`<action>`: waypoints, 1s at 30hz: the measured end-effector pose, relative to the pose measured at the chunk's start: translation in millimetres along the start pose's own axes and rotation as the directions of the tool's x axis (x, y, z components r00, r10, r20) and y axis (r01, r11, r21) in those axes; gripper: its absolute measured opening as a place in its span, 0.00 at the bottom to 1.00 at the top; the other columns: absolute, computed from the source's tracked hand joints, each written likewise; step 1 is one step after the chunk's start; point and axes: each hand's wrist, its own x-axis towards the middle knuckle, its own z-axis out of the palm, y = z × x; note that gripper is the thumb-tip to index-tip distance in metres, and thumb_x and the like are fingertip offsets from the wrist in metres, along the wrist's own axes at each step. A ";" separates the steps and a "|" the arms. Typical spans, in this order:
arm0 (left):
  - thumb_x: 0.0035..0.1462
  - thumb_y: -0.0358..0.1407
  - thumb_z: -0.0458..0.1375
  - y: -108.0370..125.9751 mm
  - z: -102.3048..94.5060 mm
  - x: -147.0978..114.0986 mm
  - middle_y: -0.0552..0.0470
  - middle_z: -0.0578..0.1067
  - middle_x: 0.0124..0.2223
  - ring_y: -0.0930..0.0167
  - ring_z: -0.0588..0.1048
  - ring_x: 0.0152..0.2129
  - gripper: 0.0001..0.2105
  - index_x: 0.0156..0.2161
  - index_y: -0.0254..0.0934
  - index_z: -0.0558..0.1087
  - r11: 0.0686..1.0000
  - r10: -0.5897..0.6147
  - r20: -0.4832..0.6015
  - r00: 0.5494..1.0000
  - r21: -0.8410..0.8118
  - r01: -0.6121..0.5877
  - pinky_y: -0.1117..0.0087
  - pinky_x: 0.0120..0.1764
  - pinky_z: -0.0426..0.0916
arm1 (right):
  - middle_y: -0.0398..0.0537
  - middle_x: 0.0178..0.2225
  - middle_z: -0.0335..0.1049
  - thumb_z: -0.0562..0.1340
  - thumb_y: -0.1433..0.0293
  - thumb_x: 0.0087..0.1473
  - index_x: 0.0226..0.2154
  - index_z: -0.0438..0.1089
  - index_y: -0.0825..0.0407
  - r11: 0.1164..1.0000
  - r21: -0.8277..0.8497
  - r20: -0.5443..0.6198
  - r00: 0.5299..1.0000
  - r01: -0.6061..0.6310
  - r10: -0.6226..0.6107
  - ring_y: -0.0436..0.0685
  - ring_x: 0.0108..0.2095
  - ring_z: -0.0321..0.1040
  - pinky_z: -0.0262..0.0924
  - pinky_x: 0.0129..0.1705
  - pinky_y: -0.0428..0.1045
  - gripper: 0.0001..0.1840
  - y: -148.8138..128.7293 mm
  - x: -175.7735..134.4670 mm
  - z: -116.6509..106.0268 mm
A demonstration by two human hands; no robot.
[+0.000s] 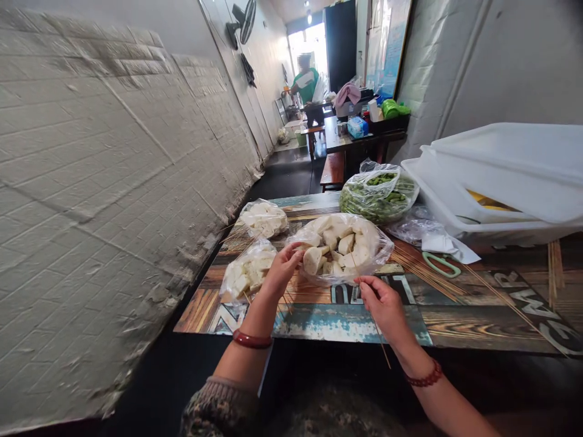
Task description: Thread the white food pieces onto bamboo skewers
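My right hand [381, 301] pinches a thin bamboo skewer [377, 331]; its upper end slants over the front of a clear plastic bag [380, 246] and its lower end hangs past the table edge. Pale, cut chunks of food [346, 244] fill this open bag. My left hand [285, 267] is at the bag's left side, thumb and fingers nearly together beside a rounded pale chunk [313, 261]. What lies between those fingers is hard to make out. Left of it is a second bag of pale pieces [246, 273], with skewers sticking out near my wrist.
Another bag of pale pieces [264, 218] lies behind on the left. A bag of green vegetables [378, 194] is at the back. Loose skewers [428, 273], green-handled scissors [441, 265] and a white plastic bin [501, 227] are at right. A person [306, 85] stands far off.
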 end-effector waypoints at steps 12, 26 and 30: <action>0.45 0.39 0.70 11.3 16.1 -18.7 0.47 0.81 0.43 0.66 0.77 0.38 0.21 0.46 0.37 0.78 0.983 0.134 -0.073 0.988 -0.114 -0.142 0.68 0.40 0.70 | 0.37 0.17 0.58 0.61 0.56 0.56 0.36 0.76 0.52 0.999 -0.035 0.027 0.999 0.028 -0.027 0.50 0.17 0.55 0.50 0.19 0.46 0.18 -5.1 -2.1 0.5; 0.45 0.40 0.70 23.5 20.7 -46.2 0.48 0.80 0.45 0.68 0.78 0.37 0.24 0.49 0.38 0.75 0.860 -0.004 0.052 0.999 -0.510 0.030 0.71 0.39 0.71 | 0.37 0.19 0.61 0.61 0.56 0.56 0.36 0.75 0.51 0.998 -0.032 0.005 0.999 0.051 -0.051 0.51 0.18 0.57 0.53 0.21 0.46 0.17 -2.8 -6.0 -0.7; 0.48 0.40 0.69 28.5 29.4 -26.4 0.48 0.80 0.40 0.70 0.76 0.32 0.22 0.49 0.36 0.76 0.939 0.075 -0.022 0.997 -0.335 -0.078 0.74 0.31 0.69 | 0.37 0.19 0.60 0.61 0.56 0.56 0.37 0.75 0.52 0.998 -0.015 -0.013 0.998 0.062 -0.062 0.50 0.18 0.56 0.52 0.20 0.46 0.17 -2.4 -7.0 0.4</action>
